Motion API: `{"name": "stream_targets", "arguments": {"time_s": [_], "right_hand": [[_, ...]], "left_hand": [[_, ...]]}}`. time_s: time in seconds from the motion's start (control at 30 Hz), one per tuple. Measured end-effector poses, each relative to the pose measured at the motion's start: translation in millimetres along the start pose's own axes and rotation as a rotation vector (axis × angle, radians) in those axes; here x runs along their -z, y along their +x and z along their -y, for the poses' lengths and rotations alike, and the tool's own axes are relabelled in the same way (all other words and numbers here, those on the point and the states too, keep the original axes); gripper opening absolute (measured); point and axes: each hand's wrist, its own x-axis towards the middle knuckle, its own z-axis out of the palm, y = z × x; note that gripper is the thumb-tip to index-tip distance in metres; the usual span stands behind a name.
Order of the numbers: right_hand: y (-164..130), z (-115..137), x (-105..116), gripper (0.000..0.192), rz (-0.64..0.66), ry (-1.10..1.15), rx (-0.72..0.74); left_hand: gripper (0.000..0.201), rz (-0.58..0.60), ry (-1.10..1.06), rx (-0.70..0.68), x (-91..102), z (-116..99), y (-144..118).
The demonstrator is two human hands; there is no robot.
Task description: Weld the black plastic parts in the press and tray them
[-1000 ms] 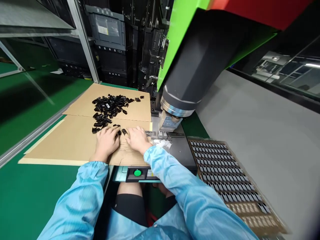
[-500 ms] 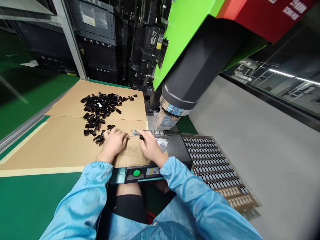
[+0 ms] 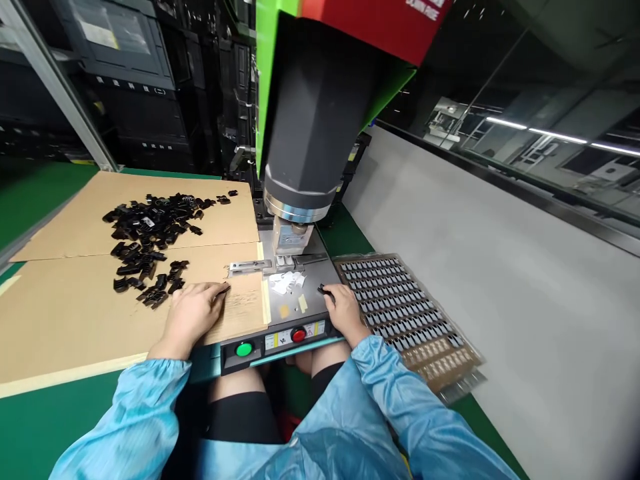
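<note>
My left hand (image 3: 193, 312) rests palm down on the brown cardboard sheet (image 3: 65, 313), fingers curled around a small black part, just right of the heap of small black plastic parts (image 3: 145, 233). My right hand (image 3: 340, 308) pinches a small black part at the right edge of the grey machine base plate (image 3: 305, 283), beside the brown tray of small parts (image 3: 400, 307). A metal fixture (image 3: 250, 267) lies below the press head (image 3: 295, 200).
A green and a red button (image 3: 244, 349) sit on the machine's front panel. The green and black press body (image 3: 320, 93) towers over the plate. Black crates (image 3: 135, 87) stack at the back. White scraps (image 3: 285, 281) lie on the plate. A grey surface (image 3: 500, 267) extends right.
My right hand has moved from the fixture rightward to the plate's edge near the tray, carrying a black part. The head view has swung right. My left hand has stayed on the cardboard.
</note>
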Motion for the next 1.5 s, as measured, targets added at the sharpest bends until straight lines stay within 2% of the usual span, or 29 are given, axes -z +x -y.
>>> {"name": "stream_targets", "arguments": {"time_s": [0.1,0.17,0.3,0.37,0.47,0.57,0.7,0.83,0.9,1.0,1.1,1.17,1.27,1.37,1.5], "right_hand": [[8.2,0.1,1.4,0.021,-0.006,0.049,-0.001],[22.9,7.0,-1.5,0.023,-0.025,0.111,0.028],[65.0,36.2,-17.0,0.027,-0.017,0.143,0.086],[84.1,50.9,-27.1,0.027,0.012,0.093,0.083],[100.7,62.5,-40.6,0.027,0.059,-0.016,0.075],[102.5,62.7,-48.1,0.029,0.074,-0.099,0.104],[98.3,60.7,-49.5,0.03,0.075,-0.119,0.162],[101.9,63.7,-48.5,0.028,0.114,-0.091,0.157],[101.7,61.9,-45.7,0.033,0.118,-0.023,0.138],[87.4,44.3,-32.1,0.047,0.07,0.133,0.096],[52.6,6.1,-4.6,0.049,0.048,0.236,0.111],[23.2,-23.6,17.5,0.052,0.095,0.244,0.147],[-15.7,-58.2,43.3,0.07,0.229,0.201,0.171],[-36.4,-71.7,51.8,0.08,0.304,0.128,0.178],[-37.9,-67.0,48.7,0.077,0.291,0.037,0.172]], "left_hand": [[0.034,0.0,-0.029,0.004,-1.0,-7.4,-2.8],[0.036,-0.013,-0.119,0.024,-3.2,-22.3,4.6],[0.039,-0.107,-0.271,0.09,-17.8,-72.0,42.4],[0.036,-0.135,-0.268,0.081,-29.2,-97.1,65.3],[0.034,-0.095,-0.174,0.059,-43.9,-122.7,91.5],[0.036,-0.045,-0.051,0.053,-49.4,-133.3,102.2],[0.04,0.012,0.042,0.037,-44.9,-138.3,103.4],[0.041,0.064,0.05,0.032,-38.9,-142.0,106.4],[0.043,0.089,0.007,0.043,-36.1,-139.7,105.9],[0.052,0.066,-0.143,0.072,-28.8,-124.1,89.8],[0.063,0.068,-0.256,0.06,-16.8,-94.8,47.2],[0.072,0.142,-0.239,0.01,-8.9,-73.7,9.5],[0.08,0.26,-0.171,-0.088,-2.6,-51.8,-41.0],[0.082,0.268,-0.087,-0.106,-4.2,-47.1,-66.6],[0.082,0.247,-0.059,-0.09,-8.3,-51.9,-69.0]]}}
